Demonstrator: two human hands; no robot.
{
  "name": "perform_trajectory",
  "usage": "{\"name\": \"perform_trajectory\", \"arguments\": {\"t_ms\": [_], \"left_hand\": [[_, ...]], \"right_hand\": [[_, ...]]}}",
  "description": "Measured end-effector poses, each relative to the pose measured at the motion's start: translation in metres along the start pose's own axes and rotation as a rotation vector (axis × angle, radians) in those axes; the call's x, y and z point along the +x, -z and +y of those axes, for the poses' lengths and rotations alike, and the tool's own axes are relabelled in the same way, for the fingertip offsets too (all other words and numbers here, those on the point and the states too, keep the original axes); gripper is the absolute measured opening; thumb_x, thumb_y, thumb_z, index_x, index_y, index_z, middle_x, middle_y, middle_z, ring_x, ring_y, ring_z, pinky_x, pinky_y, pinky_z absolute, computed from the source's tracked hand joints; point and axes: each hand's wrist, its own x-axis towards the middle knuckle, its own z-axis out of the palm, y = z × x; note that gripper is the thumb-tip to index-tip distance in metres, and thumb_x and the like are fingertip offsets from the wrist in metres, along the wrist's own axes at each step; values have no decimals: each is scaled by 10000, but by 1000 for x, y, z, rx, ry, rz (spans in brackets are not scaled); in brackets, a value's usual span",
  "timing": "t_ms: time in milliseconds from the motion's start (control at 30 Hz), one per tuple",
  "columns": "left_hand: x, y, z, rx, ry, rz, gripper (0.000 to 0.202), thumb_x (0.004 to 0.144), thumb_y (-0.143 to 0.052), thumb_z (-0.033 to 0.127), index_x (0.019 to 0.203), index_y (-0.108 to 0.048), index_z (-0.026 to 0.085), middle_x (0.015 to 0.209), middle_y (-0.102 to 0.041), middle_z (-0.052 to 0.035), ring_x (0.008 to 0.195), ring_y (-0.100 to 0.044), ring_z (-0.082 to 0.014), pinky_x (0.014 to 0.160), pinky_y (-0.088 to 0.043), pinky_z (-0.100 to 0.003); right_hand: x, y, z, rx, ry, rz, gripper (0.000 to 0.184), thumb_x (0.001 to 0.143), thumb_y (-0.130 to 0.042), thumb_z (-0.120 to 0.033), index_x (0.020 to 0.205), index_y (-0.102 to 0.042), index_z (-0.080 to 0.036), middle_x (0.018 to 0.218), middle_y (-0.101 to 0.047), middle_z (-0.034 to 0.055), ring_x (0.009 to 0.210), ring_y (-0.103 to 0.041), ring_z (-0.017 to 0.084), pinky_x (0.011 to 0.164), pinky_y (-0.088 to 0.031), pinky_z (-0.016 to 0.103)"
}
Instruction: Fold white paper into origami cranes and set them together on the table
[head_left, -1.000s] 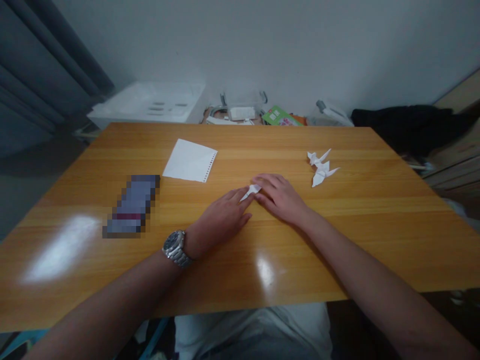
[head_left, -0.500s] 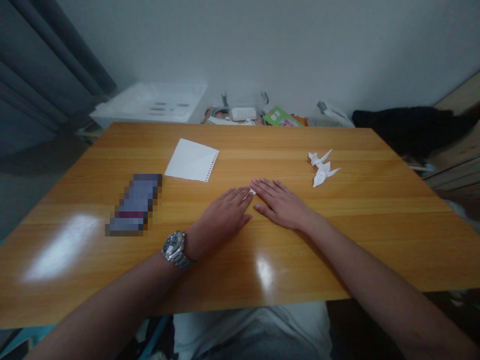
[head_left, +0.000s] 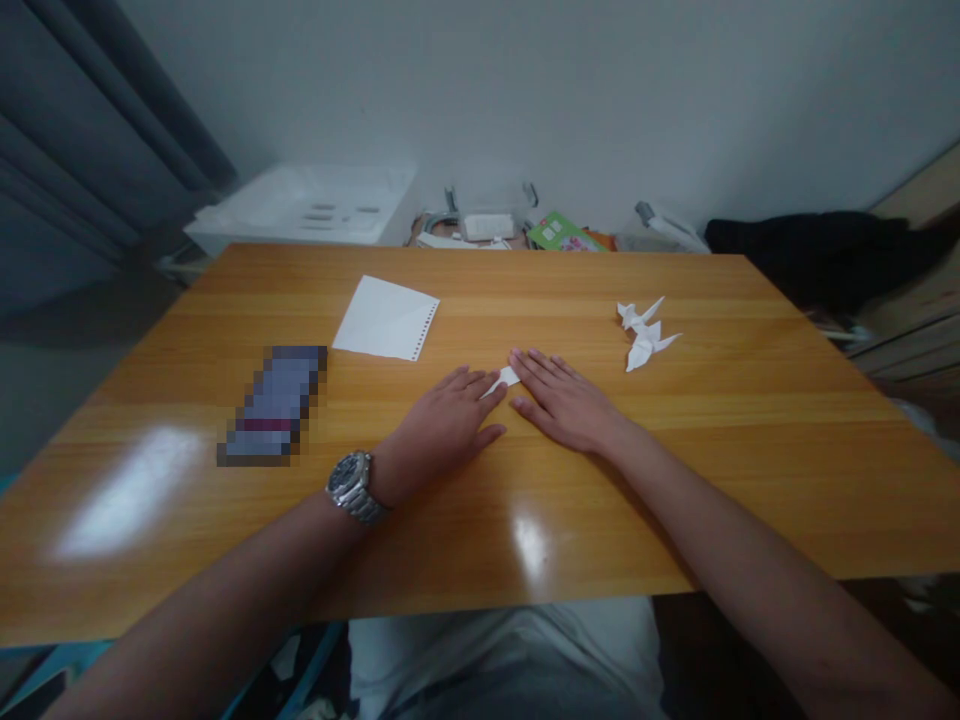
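Note:
Both my hands lie flat on the wooden table (head_left: 480, 520), pressing a small folded piece of white paper (head_left: 505, 379) between them. My left hand (head_left: 442, 428), with a metal watch on its wrist, rests fingers stretched on the paper's left end. My right hand (head_left: 564, 400) lies palm down with fingers spread over the paper's right end. Only a small tip of the folded paper shows between the fingertips.
A white notepad sheet (head_left: 385, 318) lies at the back left of the table. Two folded paper cranes (head_left: 643, 334) sit at the back right. A blurred flat object (head_left: 274, 404) lies on the left. Clutter and a white box (head_left: 300, 205) stand behind the table.
My right hand flattened from curled fingers to stretched ones over the paper. Both hands stayed on the folded piece, which shows slightly more than half a second ago.

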Motion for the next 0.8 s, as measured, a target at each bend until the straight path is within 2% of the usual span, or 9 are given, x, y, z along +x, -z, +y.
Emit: {"name": "perform_trajectory", "arguments": {"t_ms": [300,533,700,800], "left_hand": [[1,5,-12,-115,6,-27,494,1048,-466,445,1481,-535,220,1552,-509,-93,1389,-499,-274,1210,-329,-474],[2,6,-10,-147,14,4,466,1050,-464,415,1458,-561,211,1520,-541,-93,1379,-500,-276,1215,-319,-485],[5,4,-9,-167,27,45,441,1047,-477,390,1415,-593,176,1461,-587,-106,1346,-530,-262,1189,-363,-435],[8,1,-10,-193,24,82,401,1042,-495,370,1368,-621,174,1407,-622,-106,1314,-554,-249,1162,-393,-420]], "right_hand": [[1,0,2,-6,-41,-10,687,1061,-279,-583,1644,-241,-222,1688,-266,95,1574,-221,264,1282,-203,525],[2,0,8,8,-20,-9,674,1061,-285,-585,1642,-248,-246,1688,-276,84,1572,-230,267,1276,-213,530],[5,7,9,15,9,9,645,1063,-329,-561,1612,-337,-223,1657,-356,104,1538,-327,278,1252,-278,528],[6,13,11,44,69,45,551,1064,-390,-505,1530,-477,-224,1611,-448,108,1491,-413,273,1218,-338,528]]}}
